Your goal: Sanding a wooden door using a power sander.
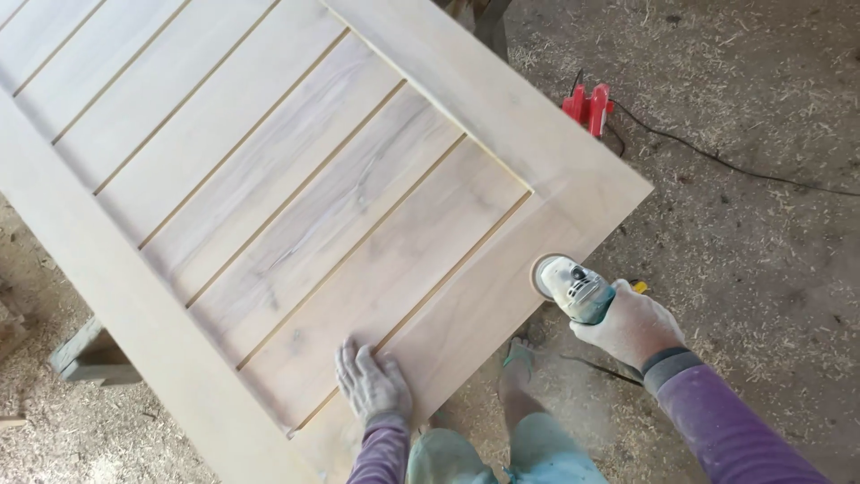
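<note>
A large pale wooden door panel (269,170) with several grooved slats lies flat and fills most of the view. My left hand (372,385), dusty, rests flat with fingers spread on the panel's near frame. My right hand (632,324) grips a dust-covered angle grinder (573,287), whose disc (540,273) touches the panel's right edge near its corner.
The floor (761,251) is covered in sawdust and shavings. A red tool (588,108) with a black cable (717,157) lies on the floor beyond the panel's corner. A wooden trestle (90,354) shows under the panel at left. My foot (515,372) stands by the panel.
</note>
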